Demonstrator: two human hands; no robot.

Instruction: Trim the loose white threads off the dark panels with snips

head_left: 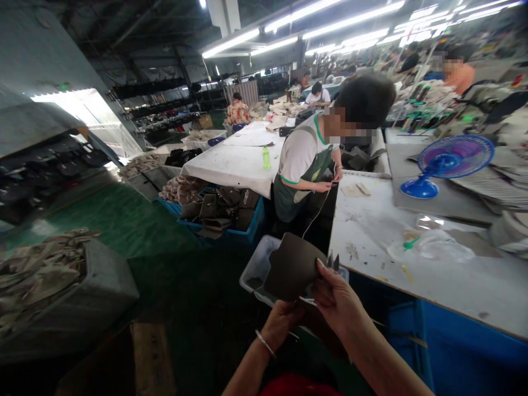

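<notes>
Between my two hands is a dark grey-brown flat piece of material (292, 264), slightly curved, with a notched left edge. My right hand (336, 291) pinches its right side, thumb on top. Below, my left hand (282, 324), with a bracelet at the wrist, is closed at the lower edge of the piece; its fingertips are partly hidden. Right under the piece stands a translucent plastic bin (249, 269), partly covered by it. Small dark pointed scraps (334, 263) show beside my right fingers.
A co-worker (307, 159) stands ahead, handling a cord at the white table (371, 220). On the right are a blue fan (449, 159) and a plastic bag (437, 246). Left stand a blue crate (253, 223) of dark pieces, a grey bin (109, 275) of cloth and a cardboard box (152, 357).
</notes>
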